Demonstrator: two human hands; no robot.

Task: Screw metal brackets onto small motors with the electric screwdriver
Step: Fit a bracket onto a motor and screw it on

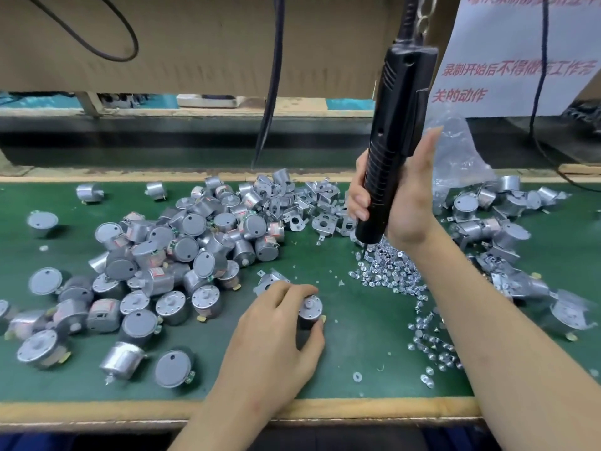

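My left hand point(279, 323) grips a small round motor point(310, 312) standing on the green mat, shaft end up. A metal bracket point(269, 278) lies just beyond my fingers. My right hand point(401, 196) grips the black electric screwdriver point(392, 131), which hangs upright from a cord and chain. Its bit point(365, 252) points down into a pile of small silver screws point(387, 271). A heap of motors point(182, 252) lies to the left, and loose brackets point(312, 206) are piled at the back centre.
More motors with brackets point(497, 229) lie to the right, beside a clear plastic bag point(455, 157). A black cable point(271, 92) hangs at the back. Cardboard and a paper notice point(507, 60) stand behind. The bench's wooden front edge point(97, 410) runs below.
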